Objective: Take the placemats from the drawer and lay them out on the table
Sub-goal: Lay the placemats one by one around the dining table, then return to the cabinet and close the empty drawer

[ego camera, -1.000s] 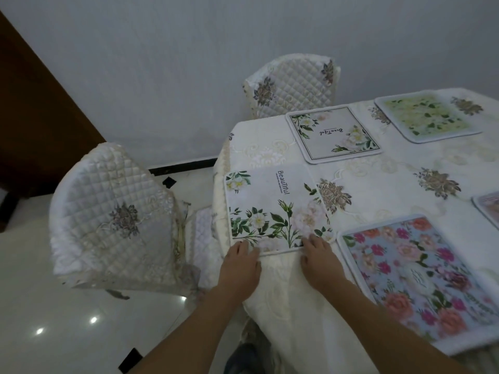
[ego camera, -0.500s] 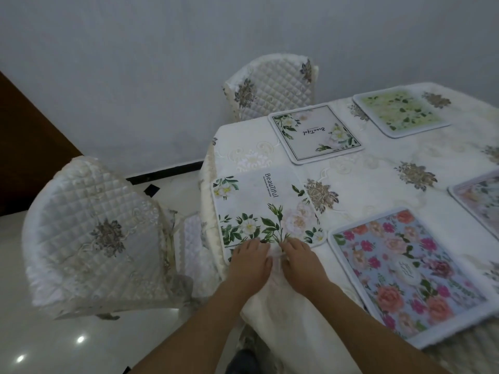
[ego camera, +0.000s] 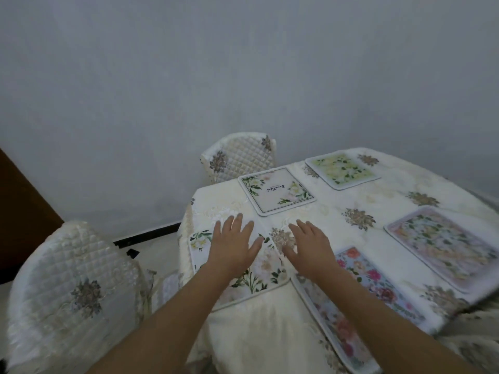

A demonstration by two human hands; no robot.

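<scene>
Placemats lie around the table (ego camera: 332, 333). The left hand (ego camera: 232, 248) presses the white mat (ego camera: 266, 271) at seven o'clock, fingers flat. The right hand (ego camera: 307, 247) hovers flat, holding nothing. Next, I think, smooth it straight.

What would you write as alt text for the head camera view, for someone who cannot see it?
A person's left hand lies flat on a white floral placemat at the near corner of a table draped in cream cloth, the right hand spread beside it. Four more floral placemats are laid out on the table, and two quilted chairs stand by it.
</scene>
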